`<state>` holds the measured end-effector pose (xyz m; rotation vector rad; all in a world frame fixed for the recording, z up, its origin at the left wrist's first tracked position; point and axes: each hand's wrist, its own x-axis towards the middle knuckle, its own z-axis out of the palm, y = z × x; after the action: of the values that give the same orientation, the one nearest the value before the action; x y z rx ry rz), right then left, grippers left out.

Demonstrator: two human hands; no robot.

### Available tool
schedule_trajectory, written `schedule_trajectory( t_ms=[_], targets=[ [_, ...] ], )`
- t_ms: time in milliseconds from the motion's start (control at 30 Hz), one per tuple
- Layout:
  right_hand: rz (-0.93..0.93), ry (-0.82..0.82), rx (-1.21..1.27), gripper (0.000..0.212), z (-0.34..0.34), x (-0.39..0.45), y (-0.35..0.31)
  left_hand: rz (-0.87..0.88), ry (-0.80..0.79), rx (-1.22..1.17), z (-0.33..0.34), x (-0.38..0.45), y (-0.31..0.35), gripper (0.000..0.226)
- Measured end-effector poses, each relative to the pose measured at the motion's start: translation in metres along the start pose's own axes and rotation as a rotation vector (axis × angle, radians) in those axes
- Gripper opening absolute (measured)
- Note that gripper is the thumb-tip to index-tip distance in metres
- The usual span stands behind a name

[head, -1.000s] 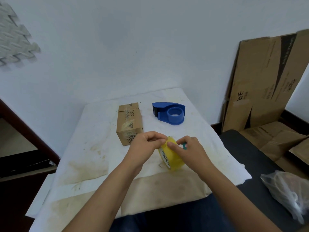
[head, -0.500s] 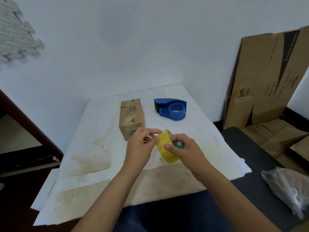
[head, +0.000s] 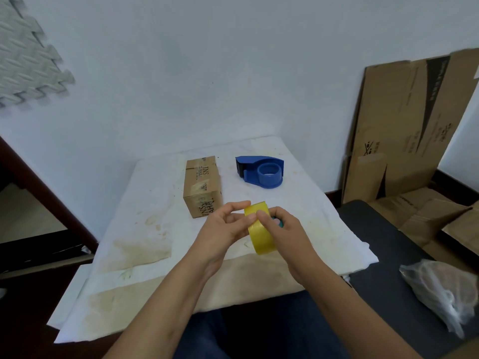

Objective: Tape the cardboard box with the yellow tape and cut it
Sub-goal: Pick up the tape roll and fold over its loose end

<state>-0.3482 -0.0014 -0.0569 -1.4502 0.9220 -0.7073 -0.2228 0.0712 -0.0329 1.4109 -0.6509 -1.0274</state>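
A roll of yellow tape (head: 261,235) is held above the white-covered table (head: 155,229), edge-on to me. My right hand (head: 282,229) grips the roll from the right, thumb on its outer band. My left hand (head: 224,229) touches the roll's left side, thumb and fingers pinching at its upper rim. A small brown cardboard box (head: 202,185) lies on the table just beyond my left hand. A blue tape dispenser (head: 260,171) rests to the right of the box.
Flattened cardboard sheets (head: 404,130) lean against the wall at the right, more lie on the floor. A clear plastic bag (head: 440,291) sits on a dark surface (head: 383,250) at the right. A dark wooden frame (head: 39,193) stands left of the table.
The roll has turned in my hands so its yellow band faces me more. My left fingers have shifted onto the roll's top rim. The view has tilted slightly.
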Motion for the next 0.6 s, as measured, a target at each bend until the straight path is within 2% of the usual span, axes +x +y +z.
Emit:
schedule_trajectory(
  t_ms=[233, 400, 533, 600],
  targets=[
    [-0.081, 0.138, -0.14, 0.018, -0.026, 0.012, -0.003, 0.014, -0.086, -0.037, 0.025, 0.018, -0.009, 0.024],
    [-0.376, 0.123, -0.678, 0.015, -0.042, 0.032, 0.002, -0.079, -0.032, 0.112, 0.019, 0.043, -0.006, 0.035],
    [-0.419, 0.049, -1.049, 0.01, -0.045, 0.061, 0.007, -0.076, 0.024, 0.159, 0.004, 0.055, 0.006, 0.034],
    [-0.42, 0.013, -1.156, 0.017, -0.042, 0.078, 0.008, -0.062, 0.032, 0.175, -0.002, 0.059, 0.01, 0.031]
  ],
)
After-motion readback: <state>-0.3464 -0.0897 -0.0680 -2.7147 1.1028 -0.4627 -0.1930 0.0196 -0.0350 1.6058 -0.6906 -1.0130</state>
